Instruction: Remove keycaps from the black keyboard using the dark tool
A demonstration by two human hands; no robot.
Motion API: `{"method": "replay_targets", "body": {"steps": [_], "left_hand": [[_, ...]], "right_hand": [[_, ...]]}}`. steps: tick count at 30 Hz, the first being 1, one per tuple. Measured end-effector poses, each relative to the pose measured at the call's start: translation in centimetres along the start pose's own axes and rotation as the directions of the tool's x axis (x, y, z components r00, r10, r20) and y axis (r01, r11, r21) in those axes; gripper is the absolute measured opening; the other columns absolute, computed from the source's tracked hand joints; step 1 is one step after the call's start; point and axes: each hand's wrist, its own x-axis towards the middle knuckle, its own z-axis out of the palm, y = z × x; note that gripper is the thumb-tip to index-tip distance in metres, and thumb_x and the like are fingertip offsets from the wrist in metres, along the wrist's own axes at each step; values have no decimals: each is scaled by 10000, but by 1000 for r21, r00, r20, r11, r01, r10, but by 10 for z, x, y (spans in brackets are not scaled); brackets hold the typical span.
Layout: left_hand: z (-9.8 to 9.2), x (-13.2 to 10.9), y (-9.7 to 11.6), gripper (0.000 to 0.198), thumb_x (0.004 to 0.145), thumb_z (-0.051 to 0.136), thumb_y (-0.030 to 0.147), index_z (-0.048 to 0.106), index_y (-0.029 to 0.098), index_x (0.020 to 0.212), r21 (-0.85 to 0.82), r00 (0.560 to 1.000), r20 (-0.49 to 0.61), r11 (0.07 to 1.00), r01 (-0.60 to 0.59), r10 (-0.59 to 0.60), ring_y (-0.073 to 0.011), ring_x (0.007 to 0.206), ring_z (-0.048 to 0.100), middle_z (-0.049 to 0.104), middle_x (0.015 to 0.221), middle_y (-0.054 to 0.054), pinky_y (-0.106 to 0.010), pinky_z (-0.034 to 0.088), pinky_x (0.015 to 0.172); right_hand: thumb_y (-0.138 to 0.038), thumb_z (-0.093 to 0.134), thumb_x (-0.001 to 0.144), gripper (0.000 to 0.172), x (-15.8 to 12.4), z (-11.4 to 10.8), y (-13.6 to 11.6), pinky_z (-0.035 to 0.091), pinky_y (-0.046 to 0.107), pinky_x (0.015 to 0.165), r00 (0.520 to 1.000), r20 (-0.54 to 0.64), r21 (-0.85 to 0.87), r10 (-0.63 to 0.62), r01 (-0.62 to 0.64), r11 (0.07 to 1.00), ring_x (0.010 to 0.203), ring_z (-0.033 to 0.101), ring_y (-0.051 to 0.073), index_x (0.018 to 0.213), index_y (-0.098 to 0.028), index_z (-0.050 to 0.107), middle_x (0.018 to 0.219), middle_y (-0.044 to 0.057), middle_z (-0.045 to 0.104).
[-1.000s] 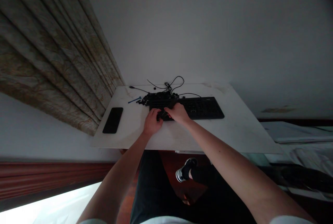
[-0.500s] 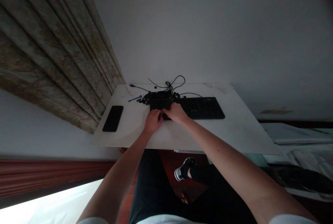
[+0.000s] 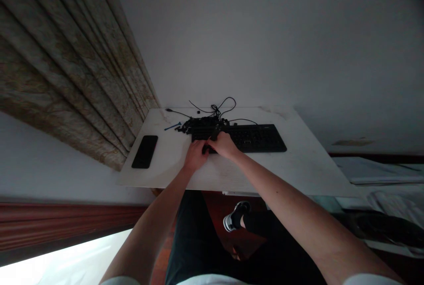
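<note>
A black keyboard (image 3: 255,138) lies on the white table (image 3: 298,166), with a heap of loose black keycaps (image 3: 198,125) at its left end. My left hand (image 3: 194,155) and my right hand (image 3: 223,145) meet at the keyboard's near left corner. Both have their fingers curled and pressed together over a small dark piece that I cannot make out. A tangled black cable (image 3: 217,107) runs behind the keyboard.
A black phone (image 3: 144,151) lies flat near the table's left edge. A thin blue tool (image 3: 172,126) rests left of the keycaps. A patterned curtain (image 3: 66,77) hangs on the left. My crossed legs and a black shoe (image 3: 236,217) show below the table.
My hands have barely shifted at the keyboard's left end; the right hand has edged slightly left and closer to the left hand.
</note>
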Motion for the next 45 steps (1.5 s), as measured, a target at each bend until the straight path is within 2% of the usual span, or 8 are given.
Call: {"method": "replay_targets", "body": {"steps": [2,5,11,15,19,26,36,45], "left_hand": [[0,0,-1,224,856,622,109,642,202,1059,-12,1000,0,1000,9,-9,-257,1048,618,690,1010,-75,-430,507,955],[2,-1,-2,202,872,621,107,651,202,1049,-47,1000,-12,999,4,-4,-246,1026,625,695,996,-67,-430,510,956],[4,-1,-4,204,874,613,84,682,207,1021,-116,999,-42,993,-28,23,-224,1021,628,700,1006,-61,-407,530,947],[5,0,-6,179,861,614,67,697,199,950,-121,998,-33,991,-59,56,-211,1009,629,710,990,-56,-387,538,942],[5,0,-7,176,840,619,52,693,196,909,-128,998,-44,990,-60,55,-205,994,632,709,976,-53,-378,540,940],[6,-1,-6,183,814,621,35,685,189,888,-135,998,-60,990,-33,25,-212,983,634,699,944,-55,-381,546,929],[4,-1,-4,179,866,632,68,733,202,928,-146,998,-46,987,-59,53,-209,1013,633,725,987,-53,-403,540,946],[2,2,-7,104,890,672,124,739,202,903,-153,996,-22,984,-87,85,-202,990,643,750,990,-48,-385,538,926]], "right_hand": [[-247,656,831,188,1,-1,1,443,207,580,999,15,-1,-28,28,1000,672,679,169,684,-148,720,678,69,711],[-217,650,841,147,1,-2,9,462,196,599,997,38,93,-61,58,994,678,686,154,736,-153,729,691,49,717],[-207,629,868,134,6,9,23,532,223,595,993,69,334,98,-116,936,623,696,160,843,-128,735,698,72,730],[-196,646,853,111,11,11,23,529,217,611,999,42,280,18,-29,960,651,704,164,849,-128,734,691,65,728],[-171,636,854,110,14,4,21,511,206,622,990,95,240,-103,78,968,678,699,153,862,-131,738,720,57,733],[-154,660,831,104,14,-4,4,485,215,632,983,130,83,-131,121,989,685,688,165,858,-132,757,693,59,723],[-195,626,848,122,4,11,26,549,238,641,1000,19,330,3,-10,944,649,699,163,868,-139,733,670,50,717],[-221,587,836,155,3,12,23,499,217,645,994,-4,320,-112,108,941,677,678,149,806,-144,718,700,46,717]]}}
